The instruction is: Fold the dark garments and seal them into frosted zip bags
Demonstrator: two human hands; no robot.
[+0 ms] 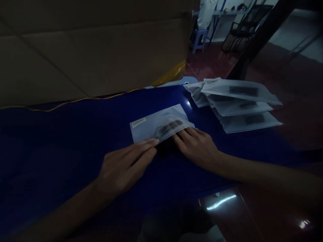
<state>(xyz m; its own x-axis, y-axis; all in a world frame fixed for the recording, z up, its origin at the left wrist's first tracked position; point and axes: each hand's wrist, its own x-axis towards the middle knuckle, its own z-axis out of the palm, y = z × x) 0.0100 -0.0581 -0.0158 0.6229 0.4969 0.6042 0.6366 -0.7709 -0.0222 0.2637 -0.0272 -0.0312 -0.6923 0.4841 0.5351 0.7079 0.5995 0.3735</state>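
Observation:
A frosted white bag (153, 124) with a small printed label at its left end lies on the blue table (75, 134). Something dark and patterned shows through the bag near its front edge. My left hand (128, 164) pinches that front edge between thumb and fingers. The fingertips of my right hand (196, 144) are hidden inside or under the bag's right front part, so what they hold cannot be made out. Several similar bags (242, 104) with dark contents are stacked at the table's right.
Behind the table stands a large cardboard box (101, 60) with yellow tape. A thin yellow and red wire (101, 97) runs along its base. Farther back are a blue stool (200, 38), a black chair (243, 30) and part of a person (207, 13).

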